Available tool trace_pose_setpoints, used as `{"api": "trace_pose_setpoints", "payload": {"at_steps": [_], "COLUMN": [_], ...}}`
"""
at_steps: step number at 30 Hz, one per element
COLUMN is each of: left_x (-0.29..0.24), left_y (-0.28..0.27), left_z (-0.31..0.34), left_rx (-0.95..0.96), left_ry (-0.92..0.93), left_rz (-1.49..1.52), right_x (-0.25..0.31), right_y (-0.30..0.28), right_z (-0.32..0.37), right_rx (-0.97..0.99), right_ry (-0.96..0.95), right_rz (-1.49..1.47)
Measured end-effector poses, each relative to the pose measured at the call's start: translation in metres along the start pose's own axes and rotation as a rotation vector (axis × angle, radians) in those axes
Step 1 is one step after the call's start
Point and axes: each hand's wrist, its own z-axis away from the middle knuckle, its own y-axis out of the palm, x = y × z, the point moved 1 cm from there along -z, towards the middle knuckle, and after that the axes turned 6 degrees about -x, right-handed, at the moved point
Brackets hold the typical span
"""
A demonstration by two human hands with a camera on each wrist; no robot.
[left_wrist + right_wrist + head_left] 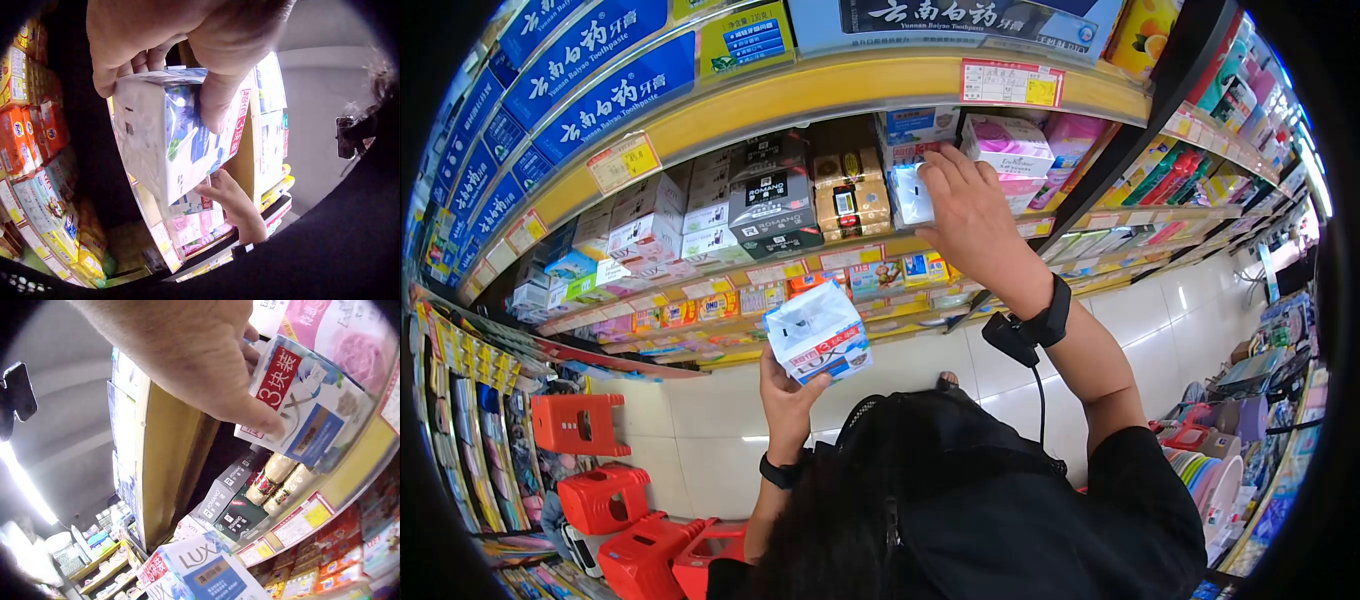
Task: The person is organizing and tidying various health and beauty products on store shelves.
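Observation:
My left hand [788, 402] holds a white and blue LUX soap multipack [812, 328] in front of the shelf, tilted, its plain end facing up. In the left wrist view the thumb presses on its printed side [187, 125], and the fingers lie along the opposite side. Up at the shelf, my right hand [972, 208] grips a second LUX multipack [303, 406], thumb on its printed front and fingers behind. That pack stands between gold-wrapped soap packs [850, 200] and a pink and white soap pack [1008, 148].
Grey Romano boxes [772, 208] stand left of the gold packs. Overhead, a yellow-edged shelf [820, 105] carries toothpaste boxes [615, 100]. Laundry soap packs [720, 305] fill a lower shelf. Red stools [580, 425] stand on the tiled floor at left.

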Motion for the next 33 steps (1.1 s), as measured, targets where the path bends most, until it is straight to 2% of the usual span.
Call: {"api": "trace_pose_setpoints", "payload": {"at_steps": [8, 12, 22, 28, 33], "left_x": [0.001, -0.001, -0.013, -0.031, -0.037], "left_y": [-0.003, -0.002, 0.027, 0.077, 0.118], "left_z": [0.004, 0.005, -0.023, -0.060, -0.087], "left_rx": [-0.022, -0.019, 0.077, 0.184, 0.144], "left_ry": [-0.012, -0.034, -0.033, 0.162, 0.293], "left_rz": [-0.011, -0.016, -0.019, -0.067, -0.275], "right_x": [-0.002, 0.009, 0.020, 0.002, -0.018], "right_y": [-0.004, -0.028, -0.099, -0.118, -0.122], "right_z": [0.001, -0.001, 0.046, 0.100, 0.142], "right_rx": [-0.023, -0.020, 0.108, 0.231, 0.247], "right_ry": [-0.032, -0.005, 0.258, 0.468, 0.585], "right_rz": [-0.084, -0.143, -0.236, -0.330, -0.309]}}
